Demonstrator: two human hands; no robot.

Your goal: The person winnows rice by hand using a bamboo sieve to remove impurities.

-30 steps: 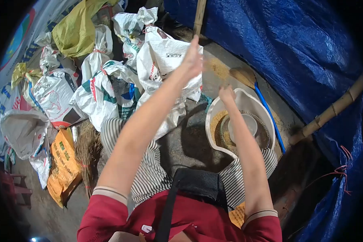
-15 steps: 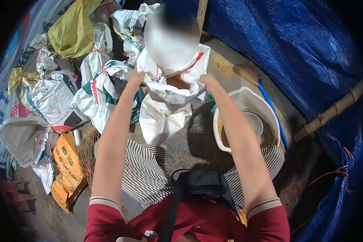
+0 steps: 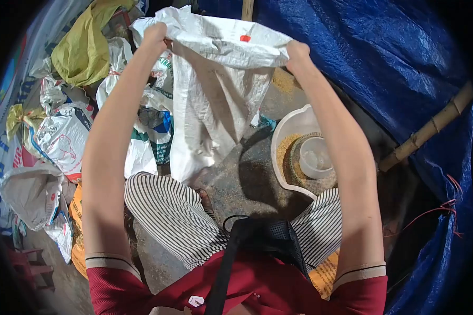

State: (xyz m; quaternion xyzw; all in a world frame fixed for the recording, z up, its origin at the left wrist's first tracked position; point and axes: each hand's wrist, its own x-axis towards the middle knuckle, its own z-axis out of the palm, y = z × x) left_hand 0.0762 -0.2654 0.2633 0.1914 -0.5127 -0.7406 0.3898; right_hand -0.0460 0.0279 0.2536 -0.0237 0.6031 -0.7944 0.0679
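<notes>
A large white woven sack [image 3: 220,89] hangs stretched between both hands, its rim folded over along the top and its lower end near the floor. My left hand [image 3: 155,38] is closed on the rim's left corner. At the right corner, my right hand [image 3: 298,52] grips the same rim. The inside of the sack is hidden. Below my right forearm, a white basin [image 3: 283,168] holds grain, a round sieve [image 3: 295,157] and a white plastic bowl [image 3: 316,157].
Tied and open sacks [image 3: 63,134] crowd the left side, with a yellow-green bag [image 3: 84,50] above. A blue tarp [image 3: 373,63] and a bamboo pole [image 3: 431,128] border the right. A red stool [image 3: 30,268] stands at lower left. Grain [image 3: 285,80] lies on the floor.
Both hands have moved up and farther apart, and the sack is now raised and spread wide. The blurred round shape above the sack is gone. My knees have shifted slightly.
</notes>
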